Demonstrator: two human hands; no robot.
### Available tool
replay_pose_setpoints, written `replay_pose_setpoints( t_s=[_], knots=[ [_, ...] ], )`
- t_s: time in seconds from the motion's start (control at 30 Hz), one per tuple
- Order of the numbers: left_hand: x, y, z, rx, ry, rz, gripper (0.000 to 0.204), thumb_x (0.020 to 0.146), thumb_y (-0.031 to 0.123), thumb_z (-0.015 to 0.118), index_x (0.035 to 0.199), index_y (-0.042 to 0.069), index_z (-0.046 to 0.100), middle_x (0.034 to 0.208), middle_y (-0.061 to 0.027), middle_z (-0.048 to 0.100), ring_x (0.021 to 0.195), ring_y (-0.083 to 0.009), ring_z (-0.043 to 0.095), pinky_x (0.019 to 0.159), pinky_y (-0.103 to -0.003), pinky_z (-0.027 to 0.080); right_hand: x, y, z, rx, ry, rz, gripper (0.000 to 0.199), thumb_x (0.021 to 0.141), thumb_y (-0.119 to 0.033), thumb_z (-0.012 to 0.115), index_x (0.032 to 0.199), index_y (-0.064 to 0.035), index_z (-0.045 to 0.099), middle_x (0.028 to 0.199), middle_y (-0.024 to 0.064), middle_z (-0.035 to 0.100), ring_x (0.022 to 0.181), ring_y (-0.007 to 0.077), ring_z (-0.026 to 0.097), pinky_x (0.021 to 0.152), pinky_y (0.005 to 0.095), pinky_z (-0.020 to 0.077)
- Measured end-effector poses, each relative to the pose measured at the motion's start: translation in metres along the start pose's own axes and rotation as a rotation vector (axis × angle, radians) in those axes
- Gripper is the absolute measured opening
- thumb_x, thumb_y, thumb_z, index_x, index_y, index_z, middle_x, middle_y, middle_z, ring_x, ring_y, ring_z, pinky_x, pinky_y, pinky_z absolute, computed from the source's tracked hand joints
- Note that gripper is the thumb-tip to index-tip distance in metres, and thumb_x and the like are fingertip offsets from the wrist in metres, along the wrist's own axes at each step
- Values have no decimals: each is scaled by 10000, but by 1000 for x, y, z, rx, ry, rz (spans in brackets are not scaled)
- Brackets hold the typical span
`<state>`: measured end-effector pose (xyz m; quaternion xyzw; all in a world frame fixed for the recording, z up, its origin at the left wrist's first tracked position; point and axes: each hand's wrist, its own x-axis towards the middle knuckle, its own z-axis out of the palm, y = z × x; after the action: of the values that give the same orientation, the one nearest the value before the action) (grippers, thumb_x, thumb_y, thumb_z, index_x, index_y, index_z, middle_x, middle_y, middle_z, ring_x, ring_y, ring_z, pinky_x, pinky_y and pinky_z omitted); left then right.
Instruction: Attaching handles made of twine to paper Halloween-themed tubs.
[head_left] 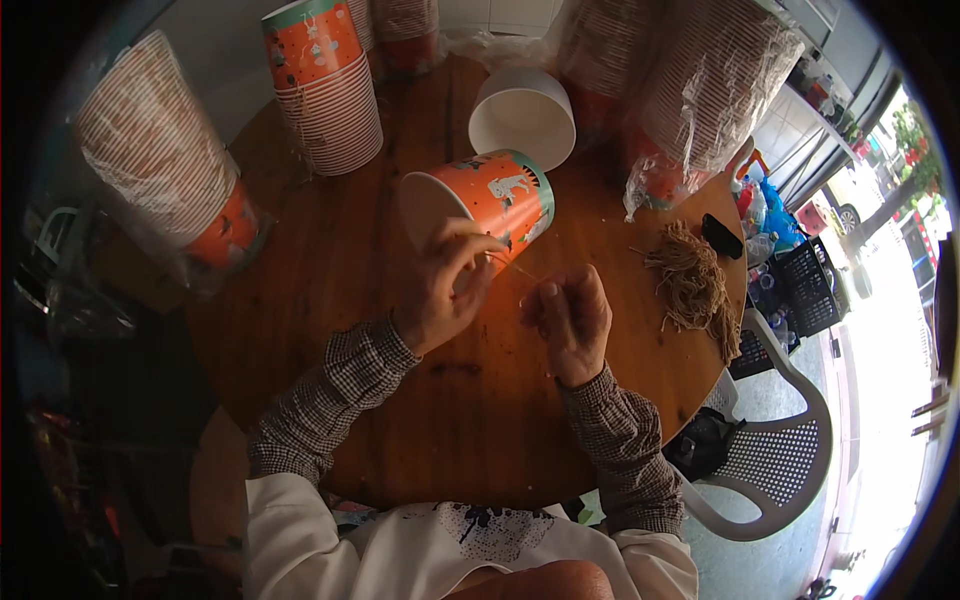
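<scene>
An orange paper bucket [480, 190] with a green base band and a white animal print lies on its side on the table, its mouth toward the left. My left hand [447, 290] is just in front of its mouth, fingers bent into a pinch on a thin string [522, 271]. The string runs across to my right hand [575, 325], whose thumb and fingers are closed on its other end. Both hands are raised near the bucket's lower side. Whether my left fingers touch the bucket, I cannot tell.
The round wooden table [440, 420] carries a white bucket [520, 120] behind, a bundle of tan strings [690, 280] and a black object [721, 236] on the right. Stacked buckets [335, 110] and wrapped stacks [165, 150] line the back. A plastic chair [770, 460] stands right.
</scene>
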<state>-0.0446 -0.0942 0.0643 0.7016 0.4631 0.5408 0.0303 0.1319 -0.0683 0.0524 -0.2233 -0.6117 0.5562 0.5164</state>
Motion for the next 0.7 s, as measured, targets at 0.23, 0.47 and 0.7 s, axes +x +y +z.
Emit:
replay_pose_setpoints(
  t_s=[0.23,0.47,0.7],
  knots=[
    [-9,3,-1,278,-125,300,339,743,83,696,1076,138,665,1092,37,622,956,-168,588,798,-337,442,-6,-6,3,-395,-63,-189,81,916,15,540,983,-10,503,767,69,617,690,113,636,616,237,505],
    [4,-5,-9,346,-90,395,190,729,68,697,905,140,697,1092,33,655,1033,-191,594,848,-346,438,-6,-8,6,-17,-14,-99,205,902,37,549,1069,-26,449,807,19,574,628,55,530,558,196,426],
    [17,-27,-26,394,-24,406,104,800,146,700,903,154,689,955,5,675,1016,-238,621,943,-411,404,7,-37,-24,459,127,-179,148,937,8,491,1066,-48,445,648,-7,451,466,73,375,444,231,348]
  ],
)
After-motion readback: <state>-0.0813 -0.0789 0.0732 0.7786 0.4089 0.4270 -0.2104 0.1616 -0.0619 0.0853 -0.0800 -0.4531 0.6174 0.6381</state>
